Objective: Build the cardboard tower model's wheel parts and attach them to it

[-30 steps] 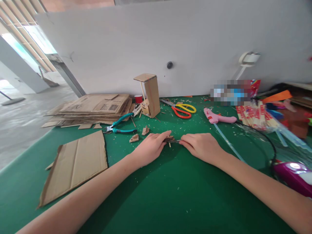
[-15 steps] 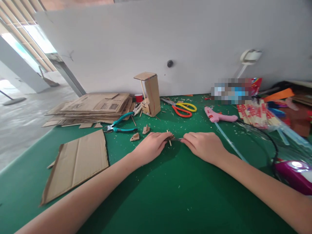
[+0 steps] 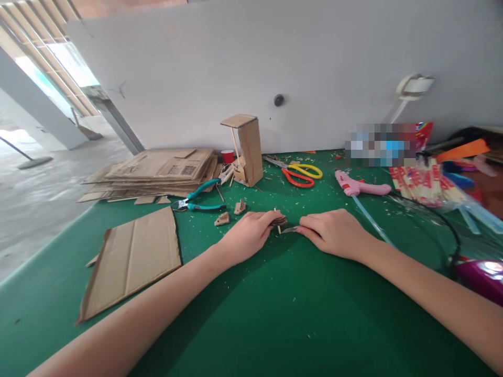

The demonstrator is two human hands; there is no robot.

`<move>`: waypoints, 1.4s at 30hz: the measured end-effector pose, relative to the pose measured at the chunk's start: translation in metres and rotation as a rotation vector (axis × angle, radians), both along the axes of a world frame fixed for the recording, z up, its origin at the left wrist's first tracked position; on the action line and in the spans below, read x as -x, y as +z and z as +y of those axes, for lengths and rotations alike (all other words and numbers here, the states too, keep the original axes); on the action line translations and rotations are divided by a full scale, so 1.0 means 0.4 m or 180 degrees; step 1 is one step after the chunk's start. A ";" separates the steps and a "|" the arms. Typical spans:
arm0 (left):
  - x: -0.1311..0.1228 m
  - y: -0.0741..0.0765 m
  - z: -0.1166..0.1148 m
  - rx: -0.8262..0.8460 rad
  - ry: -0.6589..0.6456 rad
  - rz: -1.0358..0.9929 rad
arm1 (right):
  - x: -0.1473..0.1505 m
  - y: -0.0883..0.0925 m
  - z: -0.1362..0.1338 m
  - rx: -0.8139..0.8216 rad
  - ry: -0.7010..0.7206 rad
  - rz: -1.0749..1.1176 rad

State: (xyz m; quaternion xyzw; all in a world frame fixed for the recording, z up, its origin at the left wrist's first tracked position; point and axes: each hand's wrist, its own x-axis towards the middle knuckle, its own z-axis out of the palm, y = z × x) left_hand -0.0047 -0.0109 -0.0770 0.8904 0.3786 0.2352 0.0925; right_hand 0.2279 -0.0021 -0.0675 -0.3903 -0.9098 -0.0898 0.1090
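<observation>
My left hand point(image 3: 248, 235) rests on the green table point(image 3: 251, 314), fingers closed on a small cardboard piece with a thin wooden stick through it point(image 3: 278, 220). My right hand point(image 3: 334, 232) lies just to its right, pinching a small metal blade point(image 3: 290, 229) whose tip points at the cardboard piece. The two hands are a few centimetres apart.
A flat cardboard sheet point(image 3: 133, 259) lies at left, a cardboard stack point(image 3: 157, 170) behind it. Teal pliers point(image 3: 200, 199), a small cardboard structure point(image 3: 247, 149), yellow-and-orange scissors point(image 3: 299, 174) and a pink glue gun point(image 3: 359, 186) lie beyond the hands. A purple object point(image 3: 477, 275) sits at right.
The right hand has drawn slightly to the right, so the blade now shows between the hands. The left hand still holds the cardboard piece in place.
</observation>
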 end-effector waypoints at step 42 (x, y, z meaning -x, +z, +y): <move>0.000 -0.009 -0.003 0.0174 0.0096 -0.0030 | 0.019 -0.013 -0.017 -0.0525 -0.0299 -0.0151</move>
